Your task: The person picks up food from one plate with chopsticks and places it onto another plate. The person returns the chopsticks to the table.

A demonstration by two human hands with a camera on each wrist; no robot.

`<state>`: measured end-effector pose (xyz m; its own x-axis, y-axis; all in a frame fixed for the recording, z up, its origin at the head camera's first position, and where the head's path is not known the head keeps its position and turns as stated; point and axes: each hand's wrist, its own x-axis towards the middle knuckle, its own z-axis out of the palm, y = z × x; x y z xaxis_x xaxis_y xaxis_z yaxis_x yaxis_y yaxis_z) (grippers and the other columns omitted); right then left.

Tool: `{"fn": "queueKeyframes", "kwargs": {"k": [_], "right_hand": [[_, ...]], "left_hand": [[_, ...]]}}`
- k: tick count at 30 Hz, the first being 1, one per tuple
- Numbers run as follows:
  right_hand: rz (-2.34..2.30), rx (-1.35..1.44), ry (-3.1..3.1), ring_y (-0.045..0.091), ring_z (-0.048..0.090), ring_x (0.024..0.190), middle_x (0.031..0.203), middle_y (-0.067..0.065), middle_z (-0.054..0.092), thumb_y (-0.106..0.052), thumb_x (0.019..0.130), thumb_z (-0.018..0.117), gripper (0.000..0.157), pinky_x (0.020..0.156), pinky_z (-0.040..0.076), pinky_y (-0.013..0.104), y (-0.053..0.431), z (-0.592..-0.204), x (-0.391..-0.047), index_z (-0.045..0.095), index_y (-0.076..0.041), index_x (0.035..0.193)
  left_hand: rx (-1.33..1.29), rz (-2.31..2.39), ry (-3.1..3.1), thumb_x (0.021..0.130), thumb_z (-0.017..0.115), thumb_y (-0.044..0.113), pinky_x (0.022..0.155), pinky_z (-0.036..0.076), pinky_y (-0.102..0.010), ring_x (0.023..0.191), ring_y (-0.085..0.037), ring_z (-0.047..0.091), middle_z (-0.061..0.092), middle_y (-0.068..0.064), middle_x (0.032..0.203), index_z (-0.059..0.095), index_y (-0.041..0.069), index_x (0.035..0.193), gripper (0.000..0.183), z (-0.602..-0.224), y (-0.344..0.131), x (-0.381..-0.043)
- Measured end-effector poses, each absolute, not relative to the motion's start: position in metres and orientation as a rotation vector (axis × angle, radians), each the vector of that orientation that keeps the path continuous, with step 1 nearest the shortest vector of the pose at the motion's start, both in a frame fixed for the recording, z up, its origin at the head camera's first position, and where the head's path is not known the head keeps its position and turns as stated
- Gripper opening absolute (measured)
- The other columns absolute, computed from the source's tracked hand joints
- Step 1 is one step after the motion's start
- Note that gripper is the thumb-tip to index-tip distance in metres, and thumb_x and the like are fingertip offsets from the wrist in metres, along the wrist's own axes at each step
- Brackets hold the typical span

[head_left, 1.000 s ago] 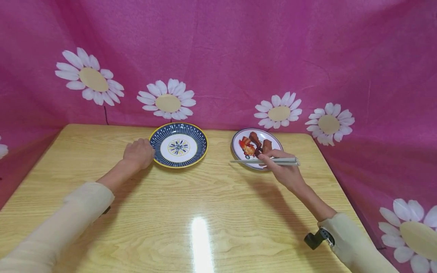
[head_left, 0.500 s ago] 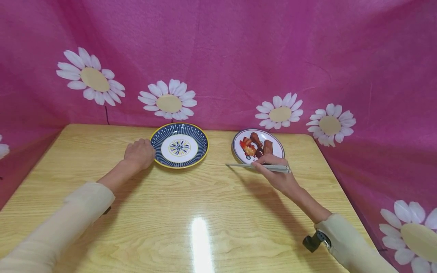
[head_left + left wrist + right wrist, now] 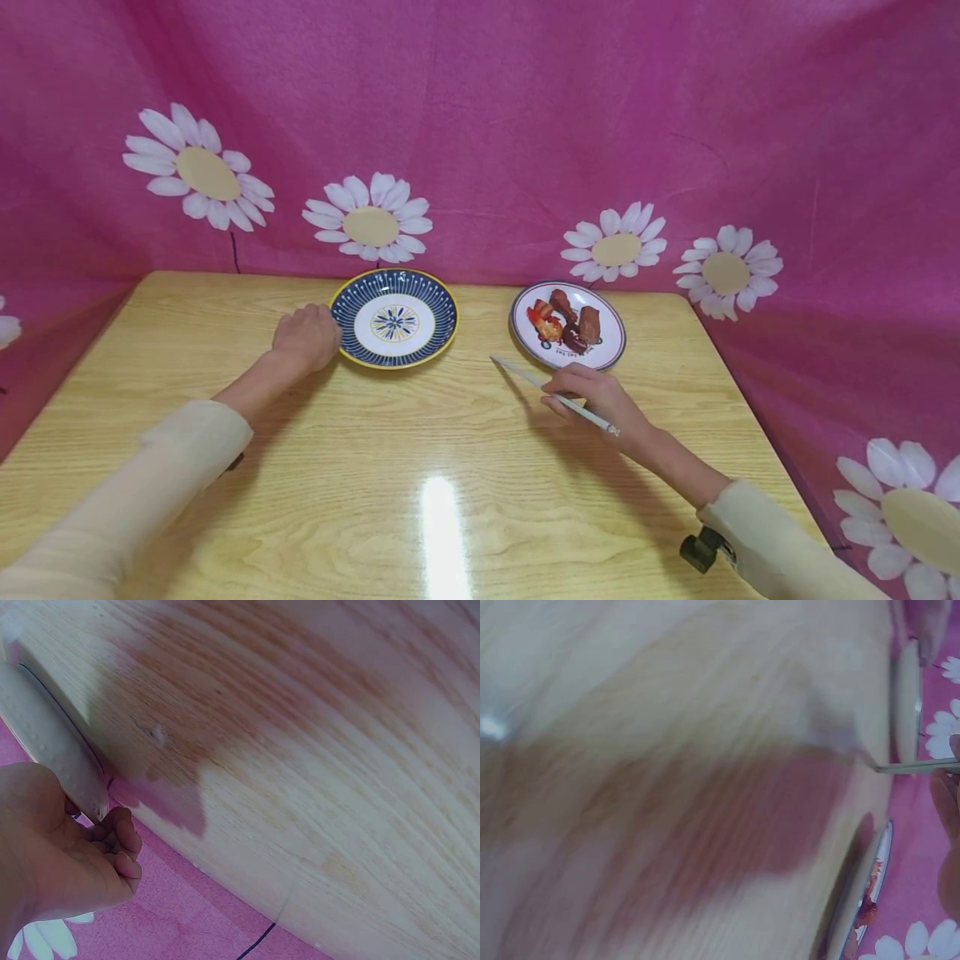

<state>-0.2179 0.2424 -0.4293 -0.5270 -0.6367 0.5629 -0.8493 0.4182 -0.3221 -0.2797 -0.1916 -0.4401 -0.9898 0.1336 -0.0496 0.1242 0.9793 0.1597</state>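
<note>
My left hand (image 3: 307, 337) grips the left rim of a dark blue and white plate (image 3: 393, 323) with a yellow edge and nothing on it. In the left wrist view, curled fingers (image 3: 124, 840) meet the edge of that plate (image 3: 52, 727). My right hand (image 3: 609, 398) holds a pair of pale chopsticks (image 3: 517, 372) above the table, their tips pointing left between the two plates. Just beyond this hand lies a smaller white plate (image 3: 611, 343) carrying a drumstick (image 3: 562, 305), a shrimp (image 3: 549, 330), a dark round piece (image 3: 574, 338) and a brown chunk (image 3: 590, 323).
Both plates stand near the back edge of the wooden table (image 3: 360, 467). Behind it hangs a pink cloth (image 3: 480, 142) printed with white daisies. A bright light reflection (image 3: 444, 533) shows on the tabletop toward the front.
My right hand has drawn back toward me and slightly left, off the food plate. It has turned the chopsticks from nearly level to slanting. The left hand and its plate stay put.
</note>
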Motion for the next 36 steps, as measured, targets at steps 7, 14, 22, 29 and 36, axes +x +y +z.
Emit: {"fn": "queueKeyframes", "kwargs": {"k": [7,14,22,29,36], "right_hand": [[0.547,1.528,-2.393,0.016,0.063,0.086,0.109,0.004,0.059,0.005,0.082,0.072,0.03,0.065,0.055,0.031,0.251,-0.446,-0.212,0.067,-0.011,0.107],[0.439,1.595,-2.416,0.015,0.062,0.081,0.114,0.004,0.056,0.001,0.088,0.068,0.027,0.06,0.054,0.03,0.254,-0.459,-0.213,0.066,-0.013,0.111],[0.426,1.583,-2.406,0.017,0.063,0.074,0.115,0.005,0.056,-0.008,0.086,0.075,0.022,0.06,0.054,0.03,0.253,-0.472,-0.212,0.069,-0.015,0.107],[0.365,1.641,-2.411,0.02,0.063,0.078,0.118,0.008,0.052,-0.002,0.087,0.068,0.026,0.058,0.053,0.029,0.251,-0.475,-0.21,0.068,-0.016,0.108],[0.306,1.648,-2.379,0.019,0.064,0.078,0.114,0.009,0.054,0.0,0.082,0.072,0.026,0.055,0.053,0.028,0.247,-0.477,-0.207,0.068,-0.014,0.103]], "left_hand": [[0.202,0.239,3.056,0.1,0.035,0.015,0.084,0.043,-0.057,0.098,-0.046,0.054,0.052,-0.03,0.097,0.047,-0.017,0.101,0.035,-0.44,-0.192,-0.28],[0.187,0.245,3.053,0.1,0.035,0.015,0.084,0.044,-0.057,0.099,-0.045,0.054,0.052,-0.03,0.098,0.047,-0.017,0.101,0.034,-0.44,-0.191,-0.281],[0.204,0.253,3.062,0.099,0.034,0.015,0.083,0.044,-0.058,0.098,-0.046,0.055,0.052,-0.03,0.097,0.047,-0.016,0.099,0.033,-0.442,-0.192,-0.281],[0.204,0.237,3.062,0.099,0.036,0.015,0.083,0.045,-0.059,0.098,-0.047,0.055,0.052,-0.03,0.095,0.047,-0.017,0.099,0.033,-0.442,-0.192,-0.281],[0.197,0.248,3.053,0.1,0.035,0.015,0.083,0.045,-0.058,0.098,-0.047,0.056,0.052,-0.03,0.095,0.047,-0.016,0.099,0.033,-0.441,-0.191,-0.281]]}}
